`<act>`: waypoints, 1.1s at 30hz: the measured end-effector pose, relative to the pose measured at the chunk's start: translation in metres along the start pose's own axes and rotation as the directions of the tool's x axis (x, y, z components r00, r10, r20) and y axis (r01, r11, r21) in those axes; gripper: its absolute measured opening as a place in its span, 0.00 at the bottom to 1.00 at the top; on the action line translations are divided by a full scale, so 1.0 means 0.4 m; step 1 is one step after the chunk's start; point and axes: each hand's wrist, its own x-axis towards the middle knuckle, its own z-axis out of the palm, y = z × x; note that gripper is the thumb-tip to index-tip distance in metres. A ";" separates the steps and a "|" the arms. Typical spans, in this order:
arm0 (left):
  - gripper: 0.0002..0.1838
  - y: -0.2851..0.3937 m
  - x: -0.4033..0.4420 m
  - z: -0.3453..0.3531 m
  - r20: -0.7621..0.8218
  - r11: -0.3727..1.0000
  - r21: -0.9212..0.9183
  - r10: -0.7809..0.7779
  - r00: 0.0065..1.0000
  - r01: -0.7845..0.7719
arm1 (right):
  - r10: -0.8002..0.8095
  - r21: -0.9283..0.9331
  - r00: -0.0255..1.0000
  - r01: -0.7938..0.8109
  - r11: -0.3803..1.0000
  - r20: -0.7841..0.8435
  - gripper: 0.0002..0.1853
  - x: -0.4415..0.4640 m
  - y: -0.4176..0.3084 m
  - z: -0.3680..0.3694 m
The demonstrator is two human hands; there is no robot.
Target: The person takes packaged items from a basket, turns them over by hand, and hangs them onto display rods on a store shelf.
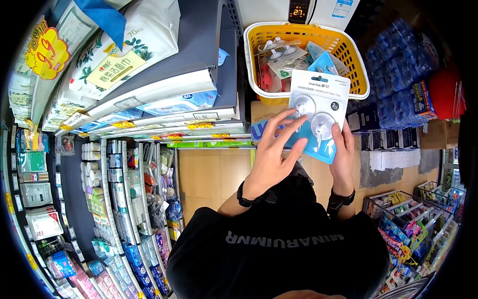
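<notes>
A blister pack of two clear suction hooks (318,112) on a white and blue card is held up in front of me. My right hand (343,152) grips the pack's lower right edge, thumb on its front. My left hand (279,149) is at its left side, fingers spread, with the fingertips over the left hook. Just behind the pack stands a yellow basket (356,65) with a white rim, holding white hooks (277,48) and several other packs.
On the left are shelves (164,84) with tissue packs (119,55) and price tags. Wrapped blue bottles (396,74) and cartons are stacked at right. Wire racks of small goods (413,224) stand lower right. A white appliance (328,10) is behind the basket.
</notes>
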 end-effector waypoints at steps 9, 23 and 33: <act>0.33 -0.034 -0.002 0.034 0.093 0.932 -0.253 -0.242 0.966 0.258 | -0.195 -0.448 0.927 0.330 0.831 0.321 0.28 -0.001 -0.034 0.056; 0.38 -0.089 -0.004 0.037 0.295 0.339 -0.830 -0.409 0.864 0.443 | -0.231 -0.426 0.966 0.258 0.867 0.115 0.19 0.033 -0.036 -0.015; 0.26 -0.099 -0.001 0.029 0.079 0.669 -0.617 -0.471 0.879 0.414 | -0.296 -0.315 0.949 0.316 0.895 0.110 0.20 0.001 -0.042 -0.009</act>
